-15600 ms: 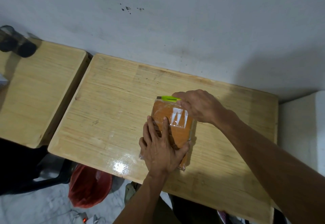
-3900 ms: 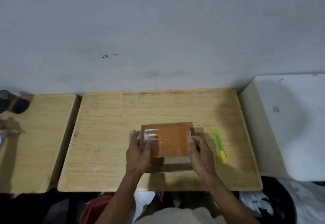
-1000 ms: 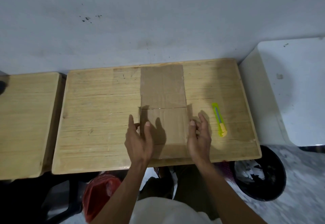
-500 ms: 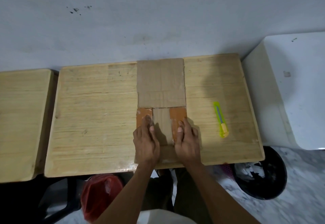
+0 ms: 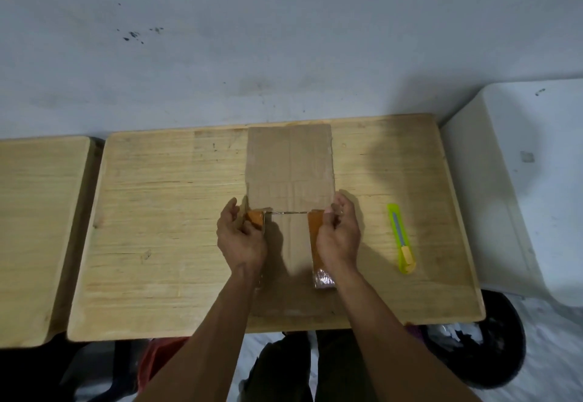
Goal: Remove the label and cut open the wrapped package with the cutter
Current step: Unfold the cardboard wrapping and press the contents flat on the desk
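Observation:
The package lies unfolded as flat brown cardboard (image 5: 289, 165) in the middle of the wooden table (image 5: 164, 212). Its near half has two orange taped side flaps (image 5: 315, 237) raised on the left and right. My left hand (image 5: 241, 237) grips the left orange flap near its far corner. My right hand (image 5: 339, 237) holds the right orange flap by its far end. The yellow-green cutter (image 5: 401, 237) lies alone on the table, right of my right hand, pointing away from me. No label can be made out.
A second wooden table (image 5: 38, 228) stands to the left with a narrow gap between. A white box-like surface (image 5: 523, 187) sits at the right. Below the table are a black bin (image 5: 485, 345) with paper and a red bag (image 5: 157, 360). The wall is just behind.
Since half a second ago both hands moved apart, from pressing the folded flaps down to gripping them at their outer edges. The cutter has stayed where it lay.

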Available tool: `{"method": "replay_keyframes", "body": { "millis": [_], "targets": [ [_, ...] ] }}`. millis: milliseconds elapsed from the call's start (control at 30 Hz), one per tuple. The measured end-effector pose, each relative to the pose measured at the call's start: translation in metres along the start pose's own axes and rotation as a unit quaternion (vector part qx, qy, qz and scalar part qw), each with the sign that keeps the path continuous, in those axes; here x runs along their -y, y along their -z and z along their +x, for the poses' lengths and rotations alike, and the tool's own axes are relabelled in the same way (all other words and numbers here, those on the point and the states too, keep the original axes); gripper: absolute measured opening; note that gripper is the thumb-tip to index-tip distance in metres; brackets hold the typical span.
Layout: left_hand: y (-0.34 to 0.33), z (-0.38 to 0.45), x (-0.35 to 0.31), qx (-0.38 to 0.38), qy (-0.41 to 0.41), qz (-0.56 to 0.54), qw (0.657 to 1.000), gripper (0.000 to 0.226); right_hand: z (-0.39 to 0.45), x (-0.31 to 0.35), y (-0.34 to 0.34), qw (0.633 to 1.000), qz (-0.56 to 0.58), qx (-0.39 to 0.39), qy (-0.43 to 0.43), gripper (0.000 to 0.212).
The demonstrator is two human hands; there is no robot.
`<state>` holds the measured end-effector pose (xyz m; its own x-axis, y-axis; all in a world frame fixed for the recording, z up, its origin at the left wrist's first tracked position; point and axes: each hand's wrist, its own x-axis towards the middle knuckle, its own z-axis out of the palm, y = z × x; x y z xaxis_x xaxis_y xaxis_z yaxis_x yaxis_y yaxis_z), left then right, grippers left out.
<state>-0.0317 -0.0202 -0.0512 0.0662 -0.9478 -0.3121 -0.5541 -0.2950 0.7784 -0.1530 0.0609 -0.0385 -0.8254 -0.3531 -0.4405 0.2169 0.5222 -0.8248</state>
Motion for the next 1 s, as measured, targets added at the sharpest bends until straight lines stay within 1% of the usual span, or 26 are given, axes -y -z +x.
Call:
{"method": "replay_keyframes", "body": {
  "millis": [133, 267, 400, 467, 533, 600, 667, 733, 800, 867, 900, 967, 1000],
  "targets": [
    [-0.008, 0.014, -0.011, 0.057, 0.028, -0.024, 0.998, 0.077, 0.018, 0.008, -0.009, 0.999, 0.023, 0.029, -0.02, 0.051],
    [-0.014, 0.022, -0.013, 0.081, 0.032, -0.025, 0.996, 0.08, 0.024, 0.013, -0.013, 0.994, 0.086, 0.043, -0.055, 0.055],
    [-0.015, 0.028, -0.008, 0.091, 0.076, -0.101, 0.988, 0.084, 0.021, 0.015, -0.009, 0.986, 0.141, 0.053, -0.074, 0.051],
    [-0.01, 0.029, -0.009, 0.099, 0.102, -0.162, 0.976, 0.078, 0.022, 0.016, -0.005, 0.98, 0.173, 0.053, -0.088, 0.046],
    [-0.007, 0.028, -0.011, 0.097, 0.141, -0.246, 0.954, 0.06, 0.021, 0.017, -0.001, 0.973, 0.2, 0.061, -0.103, 0.037],
    [-0.005, 0.024, -0.021, 0.084, 0.169, -0.276, 0.942, 0.043, 0.019, 0.018, 0.002, 0.963, 0.232, 0.066, -0.118, 0.034],
    [-0.002, 0.02, -0.025, 0.08, 0.191, -0.298, 0.932, 0.041, 0.019, 0.019, 0.006, 0.95, 0.275, 0.055, -0.136, 0.03],
    [0.002, 0.022, -0.027, 0.075, 0.192, -0.33, 0.921, 0.045, 0.021, 0.019, 0.01, 0.931, 0.33, 0.042, -0.153, 0.029],
    [0.004, 0.027, -0.02, 0.09, 0.187, -0.357, 0.911, 0.06, 0.024, 0.016, 0.015, 0.908, 0.384, 0.037, -0.165, 0.032],
    [0.01, 0.031, -0.017, 0.099, 0.199, -0.38, 0.898, 0.072, 0.023, 0.014, 0.02, 0.898, 0.404, 0.035, -0.17, 0.036],
    [0.013, 0.032, -0.015, 0.109, 0.206, -0.39, 0.891, 0.076, 0.021, 0.014, 0.021, 0.895, 0.41, 0.037, -0.174, 0.043],
    [0.023, 0.032, -0.016, 0.148, 0.214, -0.411, 0.874, 0.084, 0.019, 0.016, 0.025, 0.897, 0.404, 0.053, -0.17, 0.067],
    [0.028, 0.03, -0.019, 0.164, 0.226, -0.421, 0.863, 0.089, 0.017, 0.018, 0.027, 0.896, 0.406, 0.067, -0.166, 0.073]
  ]
}}
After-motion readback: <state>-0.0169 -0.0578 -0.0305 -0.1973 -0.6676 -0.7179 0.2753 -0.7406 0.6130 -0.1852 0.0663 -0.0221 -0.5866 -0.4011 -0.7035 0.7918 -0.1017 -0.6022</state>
